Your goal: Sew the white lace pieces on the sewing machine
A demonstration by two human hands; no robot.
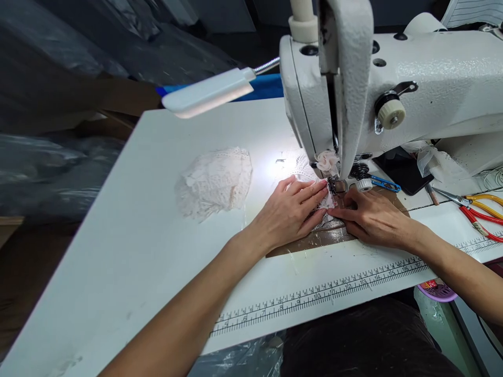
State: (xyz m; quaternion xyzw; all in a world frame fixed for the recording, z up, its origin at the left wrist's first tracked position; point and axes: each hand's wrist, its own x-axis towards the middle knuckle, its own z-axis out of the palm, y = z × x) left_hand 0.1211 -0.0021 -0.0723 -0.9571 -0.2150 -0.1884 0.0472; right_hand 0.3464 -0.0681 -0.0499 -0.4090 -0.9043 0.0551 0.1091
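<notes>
A piece of pale lace [302, 166] lies under the needle area of the white sewing machine [310, 99]. My left hand [288, 212] rests flat on this lace, its fingers spread and pointing to the presser foot [333, 184]. Just right of the foot, my right hand [371, 215] has its index finger stretched out to the lace edge, close to my left fingertips; its other fingers are bent and partly hidden. A gathered fabric flower [327, 161] sits by the needle bar. Further left on the table lies a pile of lace pieces [220, 180].
A lamp [210, 91] reaches over the white table [157, 209]. Right of the machine foot are a blue thread snipper [385, 183], a black phone [406, 170] and scissors with yellow and red handles [485, 207]. A ruler strip [326, 293] follows the front edge.
</notes>
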